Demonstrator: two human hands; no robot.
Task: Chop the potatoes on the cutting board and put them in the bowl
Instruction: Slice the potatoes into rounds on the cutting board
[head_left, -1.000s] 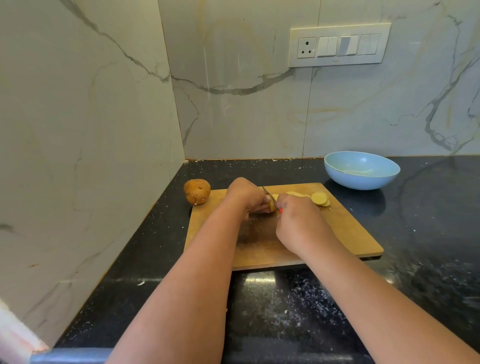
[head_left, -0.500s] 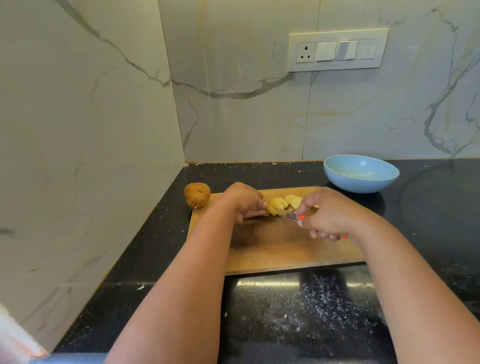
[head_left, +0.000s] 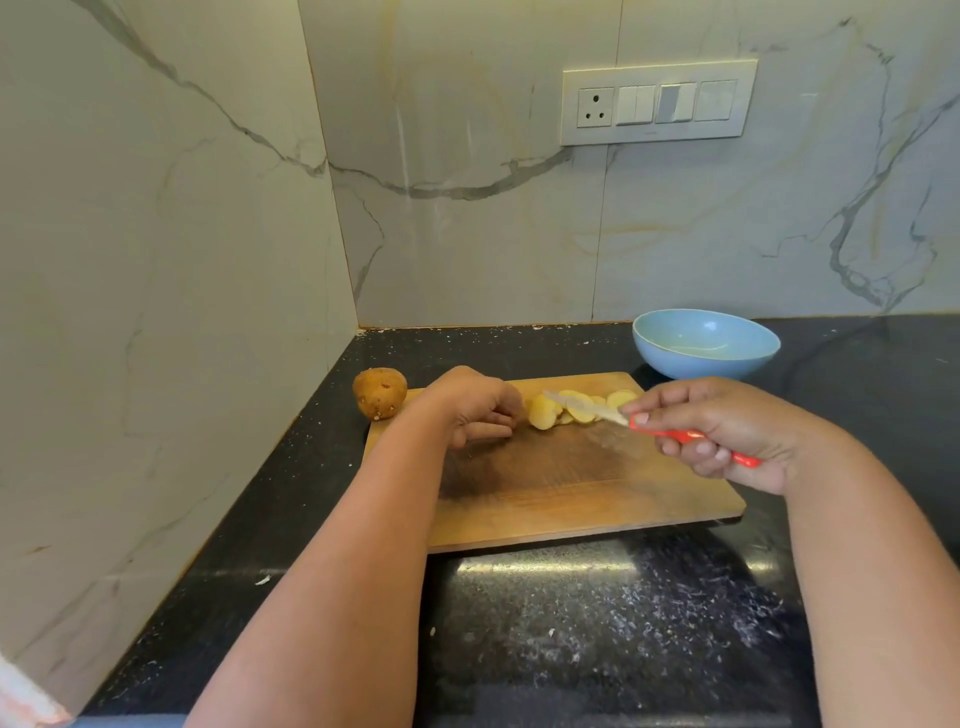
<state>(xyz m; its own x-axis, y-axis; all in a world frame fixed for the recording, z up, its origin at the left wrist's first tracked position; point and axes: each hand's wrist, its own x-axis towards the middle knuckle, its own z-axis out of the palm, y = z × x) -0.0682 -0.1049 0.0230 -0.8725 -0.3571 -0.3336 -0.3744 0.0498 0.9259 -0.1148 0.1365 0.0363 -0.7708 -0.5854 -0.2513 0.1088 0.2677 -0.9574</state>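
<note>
A wooden cutting board (head_left: 571, 499) lies on the black counter. Yellow potato slices (head_left: 576, 408) lie in a row near its far edge. My right hand (head_left: 727, 431) grips a knife with a red handle (head_left: 691, 435); its blade (head_left: 584, 406) hovers flat over the slices, pointing left. My left hand (head_left: 475, 405) rests on the board just left of the slices, fingers curled, holding nothing that I can see. A whole brown potato (head_left: 380, 392) sits at the board's far left corner. The light blue bowl (head_left: 705, 343) stands empty behind the board's far right corner.
Marble walls meet in a corner close behind and to the left. A switch panel with a socket (head_left: 658, 101) is on the back wall. Black counter (head_left: 597, 623) stretches in front of the board.
My right hand has drawn back to the right with the knife, off the potato, and turned the blade flat. The left hand has let go of the cut potato and stayed beside it.
</note>
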